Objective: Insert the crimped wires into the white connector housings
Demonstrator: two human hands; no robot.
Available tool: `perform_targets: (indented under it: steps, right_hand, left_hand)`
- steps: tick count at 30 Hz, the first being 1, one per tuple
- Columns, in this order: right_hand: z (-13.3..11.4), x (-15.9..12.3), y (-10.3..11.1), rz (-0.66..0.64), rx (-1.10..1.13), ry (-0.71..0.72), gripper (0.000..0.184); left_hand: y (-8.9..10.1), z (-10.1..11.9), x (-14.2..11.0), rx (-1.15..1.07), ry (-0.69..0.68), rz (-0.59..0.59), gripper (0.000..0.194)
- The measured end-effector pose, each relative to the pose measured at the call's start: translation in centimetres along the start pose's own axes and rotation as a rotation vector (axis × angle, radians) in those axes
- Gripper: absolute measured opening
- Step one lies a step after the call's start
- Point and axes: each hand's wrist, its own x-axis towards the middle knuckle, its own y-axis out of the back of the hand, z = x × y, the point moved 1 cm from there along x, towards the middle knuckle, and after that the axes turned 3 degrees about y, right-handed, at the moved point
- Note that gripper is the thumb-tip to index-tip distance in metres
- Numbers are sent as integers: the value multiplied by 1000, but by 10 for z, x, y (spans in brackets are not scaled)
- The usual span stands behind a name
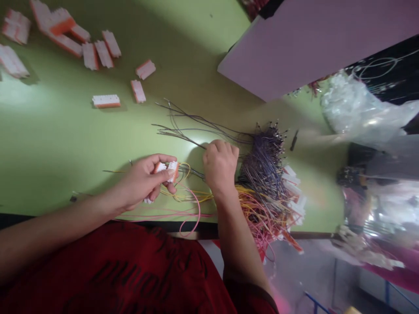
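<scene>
My left hand [140, 183] is closed around white-and-orange connector housings [172, 171], pinched between thumb and fingers. Yellow and pink wires run out from them, and a pink wire [198, 209] loops down toward the table edge. To the right, my right hand [221, 165] is a fist, with dark wires [193, 141] passing into it; their free ends point left. Its fingertips are hidden under the hand. Just beyond it lies a large bundle of dark purple wires [266, 152], with yellow and pink wires [255, 213] below it.
Several loose white-and-orange connectors [106, 101] lie on the green table [65, 144] at upper left. A pinkish panel [310, 48] juts in at upper right, beside clear plastic bags [347, 104]. More connectors [294, 205] sit beside the wire bundle, and a small dark object [294, 139] lies near it.
</scene>
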Motion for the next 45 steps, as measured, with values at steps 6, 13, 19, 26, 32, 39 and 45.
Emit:
perform_targets:
  steps: [6,13,19,26,32,39,45]
  right_hand:
    - [12,-15,17,207,230,-68,16]
    - [-30,-28,71,68,923,109,12]
    - [-49,-31,55,-22,928,-112,12]
    - [-45,-31,53,46,792,-59,13]
    - [-46,-30,58,18,716,-52,16]
    - [-49,-28,57,30,574,68,20]
    - [-49,-27,59,13,379,192,25]
  left_hand:
    - [4,-1,0,-12,14,-10,29]
    - [-1,-1,-2,24,9,-27,30]
    - [0,1,-3,2,-39,-21,36]
    - [3,1,-1,-47,-11,-38,37]
    - [3,2,0,-62,15,-43,41]
    - [4,1,0,-51,19,-48,46]
    - [3,2,-1,-13,10,-31,40]
